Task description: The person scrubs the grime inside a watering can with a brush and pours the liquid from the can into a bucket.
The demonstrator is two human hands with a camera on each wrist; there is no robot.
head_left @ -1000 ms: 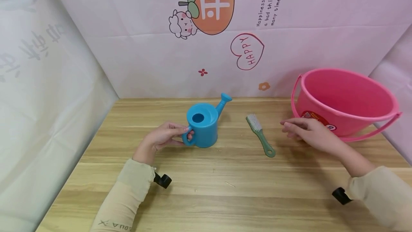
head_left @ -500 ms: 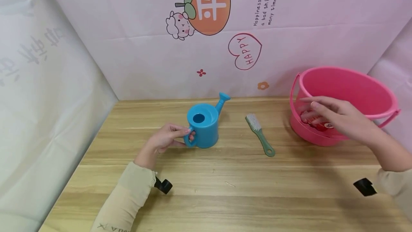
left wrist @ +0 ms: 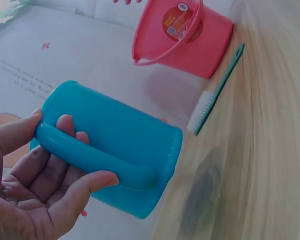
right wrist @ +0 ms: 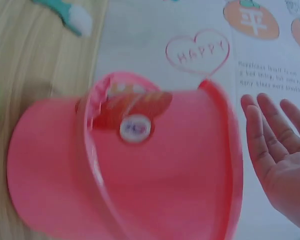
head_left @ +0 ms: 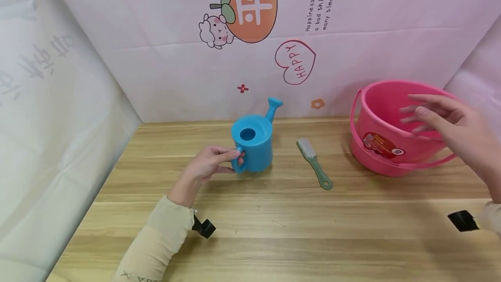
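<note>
The handle of a blue toy watering can (head_left: 261,153) is gripped by my left hand (head_left: 207,163), thumb and fingers curled round it. The can is held upright, slightly above the wooden table; a shadow lies beneath it in the left wrist view. To the right, my right hand (head_left: 463,127) hovers by the rim of a pink bucket (head_left: 416,151), fingers spread and holding nothing. In the right wrist view that hand (right wrist: 285,165) is apart from the bucket's rim. Between the can and the bucket lies a green-handled brush (head_left: 318,169) with white bristles.
The bucket's pink handle (head_left: 354,121) hangs down over its side. A printed white cloth (head_left: 176,77) stands along the table's back edge, with more cloth at both sides. Small bits of debris (head_left: 278,223) dot the wooden tabletop (head_left: 313,247).
My right hand has risen from in front of the bucket and moved right to its rim. My left hand has lifted the watering can slightly off the table.
</note>
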